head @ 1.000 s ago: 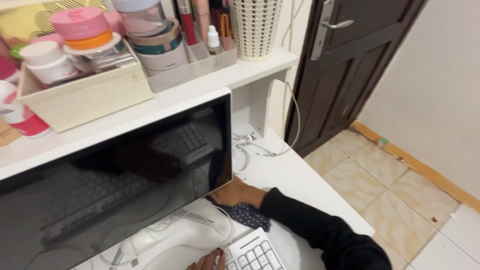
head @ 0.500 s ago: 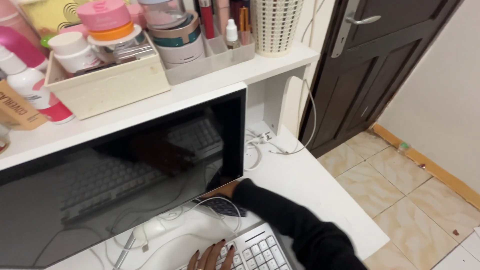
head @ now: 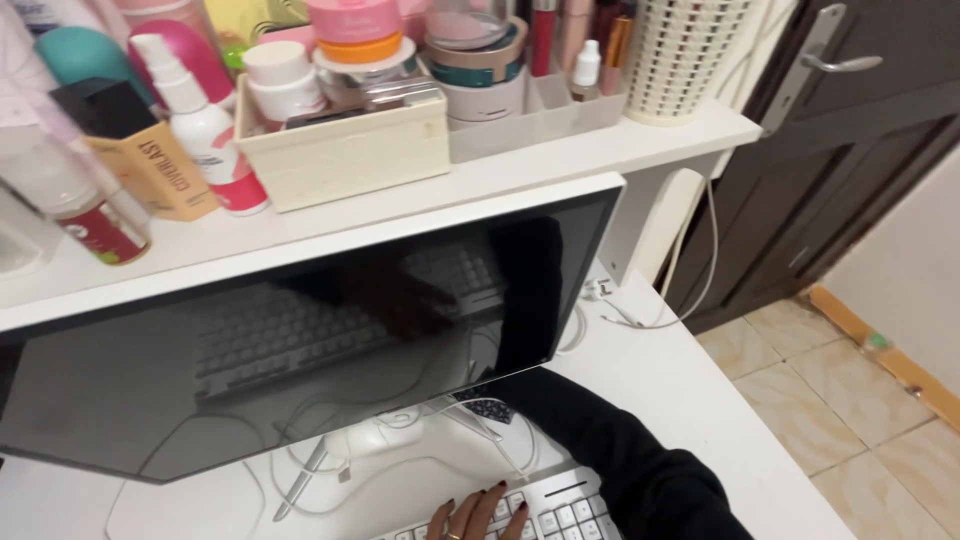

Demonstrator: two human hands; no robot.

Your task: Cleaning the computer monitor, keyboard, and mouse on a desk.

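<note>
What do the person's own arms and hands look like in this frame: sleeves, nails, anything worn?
The right arm is covered by a long black sleeve of plain fabric; the right hand itself is hidden behind the monitor. The left hand is bare, with dark polished nails and a ring on one finger. No left sleeve shows at the frame's bottom edge. No watch or bracelet is visible.

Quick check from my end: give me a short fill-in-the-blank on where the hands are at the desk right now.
1. The left hand rests its fingers on the white ____.
2. The right arm, in a black sleeve, reaches under the dark ____, so the right hand is hidden.
3. The patterned cloth lies under the monitor's lower ____ corner.
4. The cream lattice basket stands on the white ____.

Missing words: keyboard; monitor; right; shelf
</note>
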